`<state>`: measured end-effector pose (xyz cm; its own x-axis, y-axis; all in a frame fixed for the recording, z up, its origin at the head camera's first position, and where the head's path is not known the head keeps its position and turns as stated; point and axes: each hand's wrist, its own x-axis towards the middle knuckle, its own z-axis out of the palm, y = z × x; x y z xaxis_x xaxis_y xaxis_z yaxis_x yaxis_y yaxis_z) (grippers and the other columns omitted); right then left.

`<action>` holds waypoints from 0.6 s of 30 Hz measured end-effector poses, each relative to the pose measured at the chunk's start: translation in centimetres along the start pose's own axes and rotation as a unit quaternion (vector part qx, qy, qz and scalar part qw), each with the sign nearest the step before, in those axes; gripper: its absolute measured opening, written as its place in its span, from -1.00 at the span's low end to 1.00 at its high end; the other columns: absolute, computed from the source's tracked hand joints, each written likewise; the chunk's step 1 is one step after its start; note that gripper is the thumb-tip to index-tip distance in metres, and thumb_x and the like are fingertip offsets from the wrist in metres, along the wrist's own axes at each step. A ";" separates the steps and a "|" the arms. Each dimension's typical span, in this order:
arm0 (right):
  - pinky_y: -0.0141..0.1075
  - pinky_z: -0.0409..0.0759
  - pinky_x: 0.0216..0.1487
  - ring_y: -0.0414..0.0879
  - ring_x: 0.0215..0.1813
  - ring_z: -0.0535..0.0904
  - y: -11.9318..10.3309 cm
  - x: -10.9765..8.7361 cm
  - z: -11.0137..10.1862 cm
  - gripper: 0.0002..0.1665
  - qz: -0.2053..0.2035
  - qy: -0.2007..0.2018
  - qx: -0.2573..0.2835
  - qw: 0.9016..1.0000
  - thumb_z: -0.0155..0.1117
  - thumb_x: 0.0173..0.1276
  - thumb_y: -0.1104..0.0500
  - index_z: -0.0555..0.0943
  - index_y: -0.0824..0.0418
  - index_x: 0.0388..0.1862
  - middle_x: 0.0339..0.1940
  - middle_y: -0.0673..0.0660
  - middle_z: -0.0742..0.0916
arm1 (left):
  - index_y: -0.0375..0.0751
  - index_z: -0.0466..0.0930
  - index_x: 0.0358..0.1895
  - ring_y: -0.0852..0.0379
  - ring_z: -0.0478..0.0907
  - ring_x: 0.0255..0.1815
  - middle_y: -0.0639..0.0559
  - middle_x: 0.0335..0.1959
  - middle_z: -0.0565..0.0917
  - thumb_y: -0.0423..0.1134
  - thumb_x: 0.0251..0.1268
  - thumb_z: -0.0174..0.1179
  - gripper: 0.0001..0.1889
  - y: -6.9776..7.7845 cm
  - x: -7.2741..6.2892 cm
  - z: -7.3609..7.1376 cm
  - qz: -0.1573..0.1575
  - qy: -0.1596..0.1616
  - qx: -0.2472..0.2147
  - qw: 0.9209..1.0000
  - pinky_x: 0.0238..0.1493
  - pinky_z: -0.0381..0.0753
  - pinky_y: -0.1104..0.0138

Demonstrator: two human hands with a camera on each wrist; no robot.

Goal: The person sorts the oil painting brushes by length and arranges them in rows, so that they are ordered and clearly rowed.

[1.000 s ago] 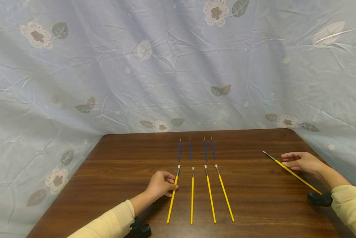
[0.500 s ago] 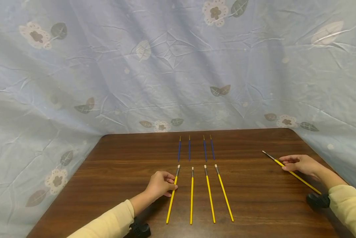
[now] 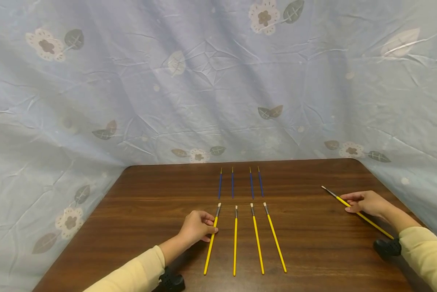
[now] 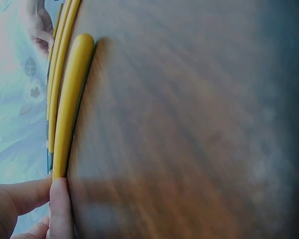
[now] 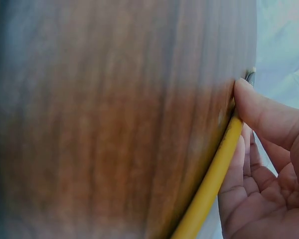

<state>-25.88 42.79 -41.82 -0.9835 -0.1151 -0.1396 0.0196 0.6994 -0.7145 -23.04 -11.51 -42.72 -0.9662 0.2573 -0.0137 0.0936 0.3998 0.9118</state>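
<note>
With thumb and fingers, my left hand [image 3: 196, 227] pinches the leftmost yellow-handled paintbrush [image 3: 209, 253], which lies on the table with its pale flat bristles pointing away. In the left wrist view the handle [image 4: 72, 99] of that brush stretches out from between the fingertips. Far to the right, my right hand [image 3: 369, 204] pinches another yellow paintbrush [image 3: 373, 224], lying slantwise with its bristle end toward the far left. The right wrist view shows its handle [image 5: 209, 184] under the thumb; the hand covers much of the bristle end.
Three more yellow paintbrushes [image 3: 256, 243] lie side by side to the right of my left hand. Behind them, several thinner blue brushes [image 3: 232, 186] form a row. A floral curtain [image 3: 218, 81] hangs along the back edge of the brown wooden table [image 3: 149, 194].
My right hand has shifted slightly left and down, and its thumb and fingers have come together on the right-hand brush. The left hand and the brushes by it stay put.
</note>
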 end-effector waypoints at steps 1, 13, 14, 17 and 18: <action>-0.45 0.58 -0.21 -0.24 -0.13 0.56 0.0 0.0 0.0 -0.28 0.000 0.001 0.001 1.000 0.47 0.19 0.16 0.46 0.54 0.21 0.02 0.34 0.66 | -0.51 0.60 -0.15 0.12 0.63 -0.50 -0.09 -0.41 0.56 -0.54 0.03 0.40 -0.72 0.0 0.0 0.0 0.000 0.000 0.000 1.000 -0.56 0.71 0.26; -0.43 0.59 -0.26 -0.30 -0.20 0.55 0.3 -0.1 0.3 -0.31 -0.009 0.022 0.006 1.000 0.46 0.20 0.21 0.45 0.59 0.19 -0.07 0.27 0.68 | -0.52 0.60 -0.17 0.12 0.63 -0.50 -0.08 -0.43 0.57 -0.55 0.03 0.39 -0.73 0.1 0.0 0.0 0.000 -0.001 0.002 1.000 -0.56 0.71 0.26; -0.42 0.60 -0.27 -0.30 -0.22 0.55 0.3 -0.1 0.4 -0.31 -0.010 0.025 0.007 1.000 0.45 0.21 0.22 0.44 0.60 0.19 -0.08 0.27 0.68 | -0.52 0.60 -0.17 0.12 0.63 -0.50 -0.08 -0.43 0.57 -0.54 0.03 0.39 -0.73 0.1 0.0 0.0 0.001 0.000 0.002 1.000 -0.56 0.71 0.26; -0.39 0.63 -0.28 -0.27 -0.23 0.56 0.2 -0.2 0.4 -0.31 -0.013 0.032 0.010 0.999 0.43 0.22 0.25 0.41 0.63 0.20 -0.11 0.25 0.68 | -0.51 0.60 -0.17 0.12 0.63 -0.50 -0.08 -0.43 0.57 -0.55 0.03 0.39 -0.73 0.1 0.0 0.0 0.001 0.000 0.001 1.000 -0.56 0.71 0.26; -0.38 0.63 -0.28 -0.25 -0.24 0.57 0.2 -0.2 0.4 -0.30 -0.013 0.034 0.012 0.999 0.43 0.22 0.25 0.40 0.63 0.20 -0.12 0.25 0.68 | -0.51 0.60 -0.17 0.12 0.63 -0.50 -0.08 -0.43 0.57 -0.55 0.03 0.39 -0.73 0.0 0.0 0.0 0.001 0.001 0.001 1.000 -0.56 0.71 0.26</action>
<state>-25.59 42.67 -42.20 -0.9936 -0.0844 -0.0749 -0.0023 0.6793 -0.7338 -23.06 -11.46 -42.70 -0.9663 0.2572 -0.0111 0.0964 0.4017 0.9107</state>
